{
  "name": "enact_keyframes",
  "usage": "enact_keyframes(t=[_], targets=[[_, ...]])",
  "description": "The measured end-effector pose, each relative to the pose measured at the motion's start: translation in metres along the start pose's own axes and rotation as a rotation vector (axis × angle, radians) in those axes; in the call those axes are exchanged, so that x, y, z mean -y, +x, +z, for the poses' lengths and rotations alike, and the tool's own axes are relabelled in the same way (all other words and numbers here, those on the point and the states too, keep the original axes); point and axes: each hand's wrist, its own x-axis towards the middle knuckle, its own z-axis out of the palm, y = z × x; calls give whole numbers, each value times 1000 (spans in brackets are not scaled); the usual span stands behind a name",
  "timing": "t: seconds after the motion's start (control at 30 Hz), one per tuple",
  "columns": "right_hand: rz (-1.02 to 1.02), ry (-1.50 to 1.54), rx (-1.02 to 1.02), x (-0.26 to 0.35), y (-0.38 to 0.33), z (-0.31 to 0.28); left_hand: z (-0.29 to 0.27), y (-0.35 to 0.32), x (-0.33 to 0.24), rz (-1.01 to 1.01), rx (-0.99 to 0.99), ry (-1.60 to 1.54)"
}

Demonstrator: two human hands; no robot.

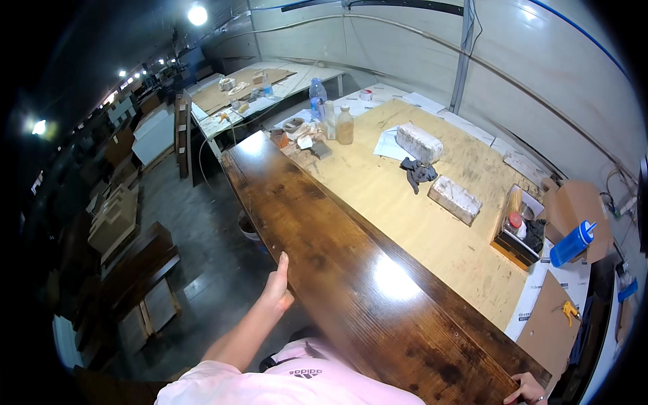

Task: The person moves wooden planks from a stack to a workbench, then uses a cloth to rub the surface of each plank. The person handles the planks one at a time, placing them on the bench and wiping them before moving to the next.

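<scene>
gripping the long left edge of a glossy brown wood-grain plank [317,236], the left hand [277,287] lays its thumb along the rim, fingers hidden below; the right hand [526,390] pinches the near right corner. the plank slants along the left side of a plywood-topped workbench [364,182], near a crumpled dark grey cloth [417,173].

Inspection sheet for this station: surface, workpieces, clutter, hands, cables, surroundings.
Surface: plywood benchtop, dark marks on it.
Workpieces: glossy brown wooden board, along the benchtop's left side.
Clutter: two whitish blocks, dark grey cloth or glove, filled open box, blue bottle.
Hands: left hand grips the board's left edge; right hand holds its near end.
Cables: blue cable or hose high on the wall.
Surroundings: second table beyond, lit lamp above, panels at left.
</scene>
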Motion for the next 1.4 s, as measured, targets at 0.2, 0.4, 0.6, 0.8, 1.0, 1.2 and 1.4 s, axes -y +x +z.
enact_keyframes(t=[0.2, 0.4, 0.6, 0.8, 1.0, 1.2, 1.4], targets=[[-85, -288, 39, -34, 46, -49, 6, 24, -6, -17, 44, 437], [-27, -418, 66, -8, 70, -67, 23, 17, -14, -73, 87, 586], [-1, -300, 145, 0, 82, -84, 30, 26, -17, -115, 120, 629], [136, -602, 143, 38, 84, -88, 39, 36, -11, -133, 117, 625], [-48, -615, -480, 181, 15, -91, 28, 36, -17, -144, 60, 707], [-487, -830, -455, 212, 65, -55, 13, 24, -15, -118, 107, 663], [-408, -251, 200, 213, 203, 16, 26, 21, -2, 10, 115, 694]])
